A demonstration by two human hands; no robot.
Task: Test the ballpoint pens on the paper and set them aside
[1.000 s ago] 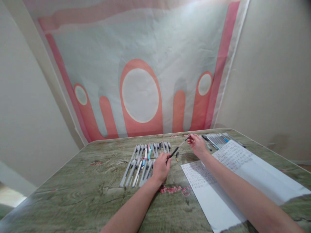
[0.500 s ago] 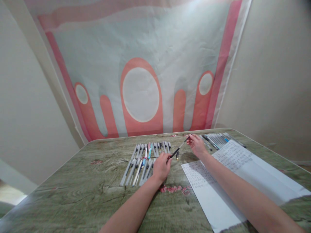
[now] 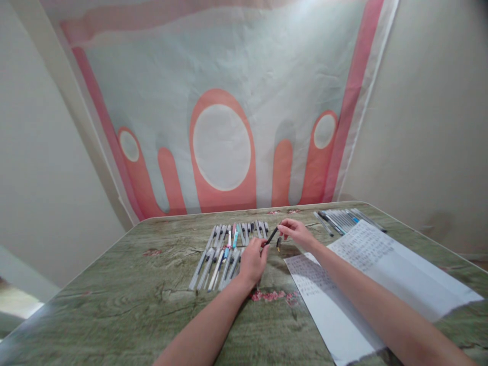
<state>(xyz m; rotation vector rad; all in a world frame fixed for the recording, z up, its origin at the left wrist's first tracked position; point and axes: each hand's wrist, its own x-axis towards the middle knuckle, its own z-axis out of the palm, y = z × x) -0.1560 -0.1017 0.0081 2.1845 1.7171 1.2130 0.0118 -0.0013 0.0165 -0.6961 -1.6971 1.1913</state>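
Observation:
My left hand (image 3: 253,260) is closed round the lower part of a slim black pen barrel (image 3: 272,236), which slants up to the right above the table. The fingers of my right hand (image 3: 297,233) are pinched together at the barrel's upper end, on a thin pen refill that they now mostly hide. Just below them, a small dark pen part with a gold tip (image 3: 278,247) lies on the table. Beside my left hand, clear-barrelled pens (image 3: 204,269) lie in two rows, several in each, with a few white and light-blue ones among them. My left hand covers some of the near row.
Handwritten paper sheets (image 3: 404,274) lie under and beside my right forearm. Behind them, several more pens (image 3: 335,221) are lined up near the table's far right. The wood-patterned table (image 3: 125,290) ends at a patterned hanging cloth (image 3: 263,66).
My right hand has moved left and down to the barrel's end. The length of refill that showed between my hands has gone from sight. My left hand has stayed almost still.

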